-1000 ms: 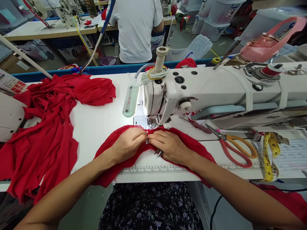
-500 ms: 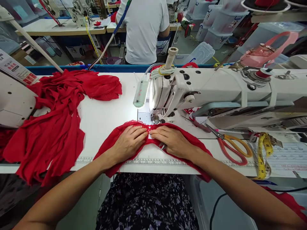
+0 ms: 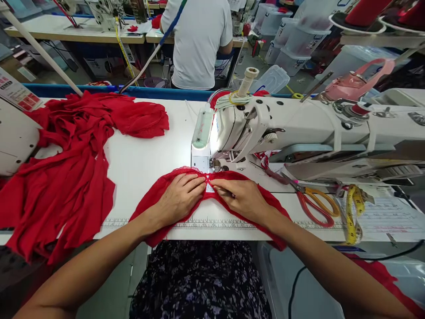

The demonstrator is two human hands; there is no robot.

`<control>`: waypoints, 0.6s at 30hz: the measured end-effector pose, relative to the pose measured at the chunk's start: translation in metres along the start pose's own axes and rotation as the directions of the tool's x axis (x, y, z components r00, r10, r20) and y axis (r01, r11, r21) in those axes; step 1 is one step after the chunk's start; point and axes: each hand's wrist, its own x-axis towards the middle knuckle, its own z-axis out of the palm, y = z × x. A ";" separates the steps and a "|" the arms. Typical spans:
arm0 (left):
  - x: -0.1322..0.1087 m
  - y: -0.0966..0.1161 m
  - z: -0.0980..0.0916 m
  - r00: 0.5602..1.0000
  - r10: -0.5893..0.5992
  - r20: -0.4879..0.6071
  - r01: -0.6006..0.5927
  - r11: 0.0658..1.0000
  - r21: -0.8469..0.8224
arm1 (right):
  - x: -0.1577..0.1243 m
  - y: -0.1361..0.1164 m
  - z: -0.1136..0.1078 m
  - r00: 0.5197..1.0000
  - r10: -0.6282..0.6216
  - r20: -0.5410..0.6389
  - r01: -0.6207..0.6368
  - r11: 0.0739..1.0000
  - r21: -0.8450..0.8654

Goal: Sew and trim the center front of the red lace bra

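Note:
A red lace-edged fabric piece [image 3: 151, 201] lies spread on the sewing table, its narrow middle just before the presser foot [image 3: 215, 165] of a white sewing machine [image 3: 279, 117]. My left hand [image 3: 181, 195] is on its left half, fingers together and pressing the cloth, thumb hidden. On the other half, my right hand [image 3: 244, 197] has its fingers bent and gripping the cloth near the centre. Something small and dark shows under the right fingers; its kind I cannot make out. A small gap with white showing through separates the fingertips of both hands.
Red fabric pieces [image 3: 76, 164] are heaped at the left. On the right lie orange-and-red-handled scissors [image 3: 315, 206], a yellow tape measure [image 3: 352, 212] and a written sheet [image 3: 388, 219]. A ruler strip [image 3: 212, 225] runs along the front edge. A person [image 3: 199, 44] sits ahead.
The view has shifted slightly. My right fingers have bent more, and the metal tip that showed beneath that hand is now mostly covered. My left hand and the fabric hold nearly the same place.

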 end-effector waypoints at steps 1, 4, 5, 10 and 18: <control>0.000 0.000 0.000 1.000 0.001 0.005 -0.001 1.000 0.001 | 0.002 0.002 0.005 0.999 -0.032 0.016 0.032 0.999 -0.027; -0.001 -0.002 -0.001 1.000 0.008 0.027 -0.008 1.000 0.019 | 0.005 0.009 0.018 0.997 -0.077 0.027 0.079 0.989 -0.124; -0.001 -0.002 -0.002 0.999 0.008 0.041 -0.009 0.999 0.032 | 0.005 0.012 0.021 0.996 -0.090 0.018 0.091 0.985 -0.144; 0.002 -0.008 -0.010 0.994 0.000 0.110 -0.011 0.995 0.101 | 0.002 0.018 0.027 0.991 -0.131 -0.010 0.128 0.979 -0.161; -0.007 0.000 -0.010 0.993 0.005 0.117 -0.017 0.995 0.095 | -0.012 0.011 0.026 0.992 -0.126 -0.015 0.121 0.977 -0.176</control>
